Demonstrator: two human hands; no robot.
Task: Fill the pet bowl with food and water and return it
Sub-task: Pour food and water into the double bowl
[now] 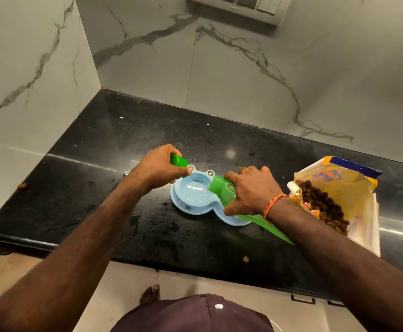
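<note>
The pale blue pet bowl, a moulded double dish, sits flat on the black counter just below the middle of the frame. Its left well holds a shallow pool of water; its right well is hidden under the bottle. It looks like light, stiff, smooth plastic, so it should lift easily, but the water will slosh; I judge it best taken level by the outer rim at both ends.

The right hand wraps the green bottle, tilted with its mouth over the left well. The left hand pinches the green cap at the bowl's upper left edge. At the right of the frame lies an open yellow bag of kibble, close beside the bowl
</note>
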